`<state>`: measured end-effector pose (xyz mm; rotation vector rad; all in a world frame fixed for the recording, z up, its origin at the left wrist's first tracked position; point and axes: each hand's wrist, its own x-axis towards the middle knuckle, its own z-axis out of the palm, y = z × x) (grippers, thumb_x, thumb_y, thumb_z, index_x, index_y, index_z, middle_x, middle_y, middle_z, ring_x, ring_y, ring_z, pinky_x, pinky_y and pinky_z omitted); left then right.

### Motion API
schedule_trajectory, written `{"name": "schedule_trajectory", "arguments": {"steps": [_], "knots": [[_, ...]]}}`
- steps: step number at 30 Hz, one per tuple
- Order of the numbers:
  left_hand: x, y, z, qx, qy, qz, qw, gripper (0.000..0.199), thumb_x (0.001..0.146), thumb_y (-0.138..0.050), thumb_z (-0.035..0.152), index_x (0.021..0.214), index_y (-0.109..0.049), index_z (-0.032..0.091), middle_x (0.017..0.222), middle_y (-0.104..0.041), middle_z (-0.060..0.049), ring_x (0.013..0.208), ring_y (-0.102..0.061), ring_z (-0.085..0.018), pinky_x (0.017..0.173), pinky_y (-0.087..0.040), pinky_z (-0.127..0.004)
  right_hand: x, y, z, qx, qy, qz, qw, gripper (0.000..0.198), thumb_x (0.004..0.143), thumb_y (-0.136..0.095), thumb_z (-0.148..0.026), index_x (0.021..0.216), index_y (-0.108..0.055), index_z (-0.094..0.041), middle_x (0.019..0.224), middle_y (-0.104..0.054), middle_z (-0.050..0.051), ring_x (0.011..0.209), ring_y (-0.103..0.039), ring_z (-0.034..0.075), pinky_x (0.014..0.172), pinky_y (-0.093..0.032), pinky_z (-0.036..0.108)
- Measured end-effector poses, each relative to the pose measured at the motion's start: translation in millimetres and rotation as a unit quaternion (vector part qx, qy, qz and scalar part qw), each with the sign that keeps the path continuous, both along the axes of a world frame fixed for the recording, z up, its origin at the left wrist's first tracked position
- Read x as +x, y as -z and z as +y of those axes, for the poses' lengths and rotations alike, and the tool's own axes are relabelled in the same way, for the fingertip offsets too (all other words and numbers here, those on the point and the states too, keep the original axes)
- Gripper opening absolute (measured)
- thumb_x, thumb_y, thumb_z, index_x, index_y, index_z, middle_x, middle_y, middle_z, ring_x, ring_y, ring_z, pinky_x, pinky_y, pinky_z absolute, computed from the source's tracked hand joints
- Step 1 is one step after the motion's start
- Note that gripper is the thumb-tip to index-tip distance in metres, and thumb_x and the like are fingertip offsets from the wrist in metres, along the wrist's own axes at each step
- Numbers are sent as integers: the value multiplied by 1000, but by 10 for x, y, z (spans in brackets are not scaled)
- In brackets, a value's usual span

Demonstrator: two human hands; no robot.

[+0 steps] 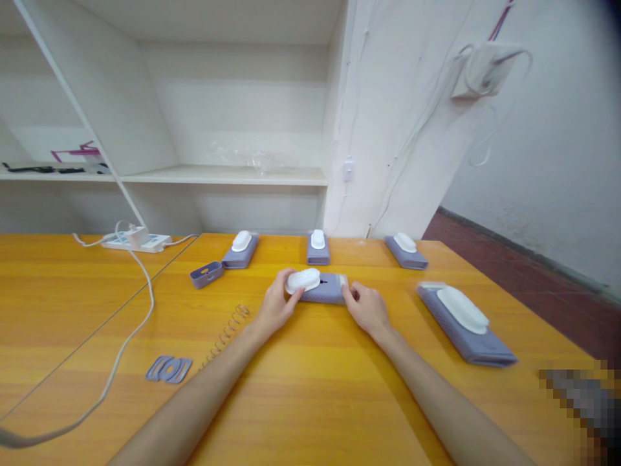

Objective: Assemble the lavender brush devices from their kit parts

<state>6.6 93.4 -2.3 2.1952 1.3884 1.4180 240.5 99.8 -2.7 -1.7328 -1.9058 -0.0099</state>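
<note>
In the middle of the table lies a grey-purple rectangular case (326, 295), its long side running left to right. A white oval ribbed piece (303, 280) covers the left part of its top, and a small black mark shows just beside that piece. My left hand (277, 300) is closed round the white piece at the case's left end, thumb in front and fingers behind. At the opposite end, my right hand (365, 304) grips the case with curled fingers, next to a pale strip on its edge.
Similar cases with white oval tops stand at the back left (241, 252), back centre (318, 251), back right (406, 252) and right (468, 327). A hollow oval sleeve (206, 275), a coiled wire (226, 333), flat grey cut-outs (169, 369) and a power strip (138, 241) with a cable lie left.
</note>
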Motion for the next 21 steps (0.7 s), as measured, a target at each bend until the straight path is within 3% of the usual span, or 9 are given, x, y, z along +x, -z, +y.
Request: {"name": "schedule_trajectory", "arguments": {"steps": [5, 11, 15, 21], "knots": [[-19, 3, 47, -29, -14, 6, 999, 34, 81, -58, 34, 111, -48, 22, 108, -57, -7, 104, -53, -20, 91, -42, -36, 1, -1, 4, -3, 1, 3, 1000, 42, 88, -38, -46, 60, -54, -20, 57, -60, 2, 55, -51, 13, 51, -21, 26], [-30, -5, 44, 30, -22, 40, 999, 33, 84, -55, 30, 116, -53, 24, 113, -51, -8, 106, -49, -20, 94, -39, -38, -1, -13, 2, -7, 1, 5, 1000, 42, 88, -38, -46, 60, -54, -20, 57, -59, 2, 55, -51, 13, 51, -21, 26], [-19, -4, 41, 34, -45, 50, 997, 36, 83, -55, 30, 119, -52, 25, 103, -53, -7, 98, -51, -20, 89, -43, -37, 3, -10, 1, -4, -1, 2, 1000, 42, 88, -38, -46, 61, -55, -20, 58, -60, 2, 56, -52, 13, 51, -21, 26], [4, -15, 35, 41, -46, 43, 997, 34, 84, -54, 28, 117, -49, 23, 109, -55, -7, 105, -50, -21, 93, -40, -38, 4, -7, 7, -7, -2, 2, 1000, 41, 88, -38, -46, 61, -55, -20, 57, -60, 2, 56, -52, 13, 52, -22, 25]]}}
